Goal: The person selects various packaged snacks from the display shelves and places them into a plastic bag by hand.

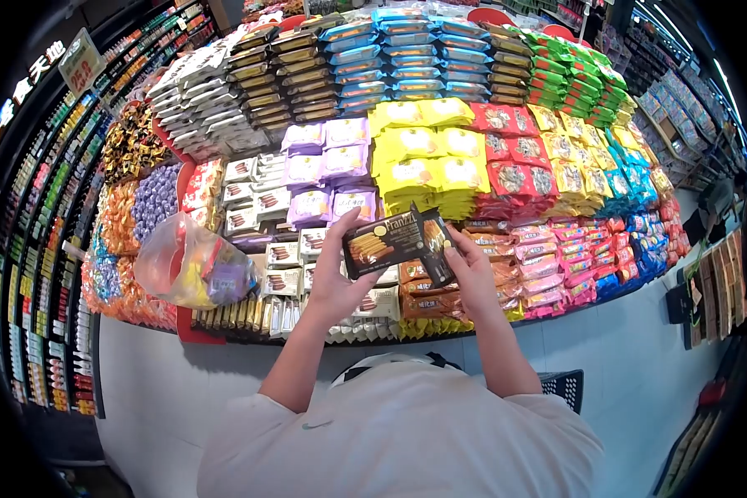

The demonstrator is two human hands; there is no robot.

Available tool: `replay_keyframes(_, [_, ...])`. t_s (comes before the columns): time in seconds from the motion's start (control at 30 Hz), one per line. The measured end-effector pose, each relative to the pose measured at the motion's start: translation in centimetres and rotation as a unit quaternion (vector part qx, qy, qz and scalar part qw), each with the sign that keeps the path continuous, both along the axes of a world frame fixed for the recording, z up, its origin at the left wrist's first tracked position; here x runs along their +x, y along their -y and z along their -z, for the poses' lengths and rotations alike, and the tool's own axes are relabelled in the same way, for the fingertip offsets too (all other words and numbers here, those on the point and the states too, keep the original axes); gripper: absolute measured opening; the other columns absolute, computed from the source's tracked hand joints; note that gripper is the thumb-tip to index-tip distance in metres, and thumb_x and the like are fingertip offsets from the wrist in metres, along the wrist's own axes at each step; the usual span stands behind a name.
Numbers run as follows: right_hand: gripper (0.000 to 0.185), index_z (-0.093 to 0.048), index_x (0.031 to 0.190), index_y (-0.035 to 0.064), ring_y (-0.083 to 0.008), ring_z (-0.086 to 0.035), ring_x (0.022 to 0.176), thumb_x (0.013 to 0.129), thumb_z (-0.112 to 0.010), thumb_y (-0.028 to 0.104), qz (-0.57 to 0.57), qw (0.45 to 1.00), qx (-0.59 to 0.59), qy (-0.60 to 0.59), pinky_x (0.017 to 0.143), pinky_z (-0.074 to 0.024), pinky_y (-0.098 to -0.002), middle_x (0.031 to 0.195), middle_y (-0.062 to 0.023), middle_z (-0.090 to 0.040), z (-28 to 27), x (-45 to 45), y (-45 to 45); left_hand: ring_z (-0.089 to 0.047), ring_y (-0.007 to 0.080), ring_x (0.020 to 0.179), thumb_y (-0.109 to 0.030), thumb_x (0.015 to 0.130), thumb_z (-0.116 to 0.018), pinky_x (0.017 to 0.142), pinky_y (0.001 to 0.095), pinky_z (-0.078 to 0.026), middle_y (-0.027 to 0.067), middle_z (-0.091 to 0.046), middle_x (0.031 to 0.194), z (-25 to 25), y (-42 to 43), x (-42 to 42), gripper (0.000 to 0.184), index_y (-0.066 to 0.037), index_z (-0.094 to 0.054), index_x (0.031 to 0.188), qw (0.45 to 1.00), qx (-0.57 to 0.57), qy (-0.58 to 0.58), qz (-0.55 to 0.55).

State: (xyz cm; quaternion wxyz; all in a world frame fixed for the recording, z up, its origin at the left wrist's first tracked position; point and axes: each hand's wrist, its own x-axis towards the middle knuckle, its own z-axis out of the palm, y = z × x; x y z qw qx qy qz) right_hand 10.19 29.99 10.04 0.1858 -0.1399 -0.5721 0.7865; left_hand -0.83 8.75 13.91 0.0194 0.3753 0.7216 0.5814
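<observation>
My left hand grips a black Franzzi biscuit packet by its left end, its front with a picture of golden sticks facing up. A second black biscuit packet, tilted and narrower to the view, is held in my right hand. The two packets touch or overlap at their inner ends. Both hands hover over the front of a large snack display, above white biscuit packs and brown wafer packs.
A clear plastic bag with yellow and purple packs rests on the display at left. Behind are stacked yellow packs, purple packs and blue packs. A dark basket stands at my right; shelves line the left.
</observation>
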Motion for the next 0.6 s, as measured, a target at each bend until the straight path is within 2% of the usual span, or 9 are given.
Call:
replay_keyframes(0.1, [0.041,-0.051,0.145,0.0033,-0.0058,-0.063,0.096,0.106,-0.054,0.017,0.037,0.999,-0.019,0.021,0.081,-0.0517,-0.0197,0.114,0.0011,-0.067,1.3,-0.3,-0.4,-0.054,0.0197,0.125,0.010,0.083,-0.072,0.107,0.0335,-0.047,0.0112,-0.049,0.138,-0.4,0.0,-0.5,0.077,-0.005,-0.036,0.149,0.981,0.096,0.161,0.045])
replay_keyframes(0.2, [0.042,-0.052,0.145,0.0047,-0.0059,-0.063,0.100,0.107,-0.052,0.022,0.065,0.998,-0.026,0.000,0.084,-0.0508,-0.0204,0.116,0.0016,-0.067,2.0,-0.4,-0.8,-0.050,0.0179,0.123,0.006,0.085,-0.068,0.105,0.0323,-0.043,0.0090,-0.044,0.136,-0.3,1.7,-3.3,0.069,-0.005,-0.040,0.147,0.999,0.038,-0.020,0.014])
replay_keyframes(0.23, [0.042,-0.052,0.145,0.0047,-0.0059,-0.063,0.100,0.107,-0.052,0.022,0.062,0.998,-0.024,-0.014,0.084,-0.0508,-0.0204,0.116,0.0016,-0.067,2.0,-0.4,-1.0,-0.047,0.0189,0.125,0.003,0.084,-0.068,0.105,0.0320,-0.042,0.0104,-0.041,0.136,-2.9,2.0,-2.9,0.063,-0.003,-0.045,0.143,0.997,0.014,-0.078,-0.020])
replay_keyframes(0.27, [0.042,-0.052,0.144,0.0047,-0.0064,-0.062,0.103,0.107,-0.052,0.024,0.063,0.996,-0.063,-0.028,0.087,-0.0502,-0.0218,0.119,0.0009,-0.066,1.9,-0.3,-1.2,-0.045,0.0206,0.126,0.001,0.086,-0.065,0.107,0.0323,-0.040,0.0118,-0.040,0.135,-4.0,2.4,-3.3,0.060,-0.003,-0.046,0.144,0.999,0.022,-0.018,-0.017])
replay_keyframes(0.33, [0.042,-0.052,0.144,0.0048,-0.0069,-0.061,0.107,0.107,-0.051,0.025,0.060,0.992,-0.100,-0.044,0.090,-0.0495,-0.0233,0.122,0.0002,-0.065,0.8,-0.2,-1.7,-0.045,0.0256,0.126,-0.001,0.088,-0.067,0.109,0.0355,-0.039,0.0135,-0.039,0.136,-4.6,3.8,-6.6,0.065,-0.004,-0.043,0.148,0.996,0.009,-0.086,-0.015])
replay_keyframes(0.43, [0.042,-0.048,0.147,0.0056,-0.0094,-0.063,0.095,0.106,-0.049,0.015,0.034,0.979,-0.197,-0.042,0.080,-0.0544,-0.0267,0.115,-0.0037,-0.064,-2.1,0.8,-2.3,-0.044,0.0325,0.126,-0.008,0.094,-0.061,0.112,0.0410,-0.033,0.0169,-0.045,0.137,-7.7,5.3,-11.8,0.059,-0.005,-0.043,0.149,0.968,-0.054,-0.234,-0.075])
replay_keyframes(0.47, [0.042,-0.048,0.147,0.0056,-0.0094,-0.063,0.095,0.106,-0.049,0.015,0.031,0.979,-0.195,-0.047,0.080,-0.0544,-0.0267,0.115,-0.0037,-0.064,-2.4,1.1,-2.6,-0.044,0.0355,0.127,-0.010,0.095,-0.059,0.114,0.0433,-0.031,0.0174,-0.048,0.138,-9.2,5.7,-13.3,0.056,-0.006,-0.044,0.149,0.951,-0.082,-0.280,-0.102])
replay_keyframes(0.53, [0.053,-0.040,0.151,0.0030,-0.0131,-0.054,0.123,0.102,-0.056,0.012,0.019,0.997,-0.051,-0.059,0.102,-0.0442,-0.0289,0.138,-0.0054,-0.056,-2.3,1.9,-3.1,-0.044,0.0349,0.129,-0.014,0.096,-0.060,0.113,0.0440,-0.031,0.0172,-0.052,0.139,-10.8,6.9,-18.6,0.054,-0.008,-0.046,0.148,0.928,-0.103,-0.335,-0.129])
replay_keyframes(0.6, [0.059,-0.038,0.151,0.0030,-0.0145,-0.053,0.123,0.097,-0.060,0.007,0.037,0.997,-0.011,-0.068,0.101,-0.0434,-0.0296,0.138,-0.0065,-0.054,-1.5,2.4,-3.5,-0.046,0.0335,0.128,-0.022,0.099,-0.060,0.113,0.0447,-0.032,0.0151,-0.055,0.138,-13.9,7.4,-22.4,0.050,-0.009,-0.050,0.146,0.907,-0.124,-0.378,-0.140])
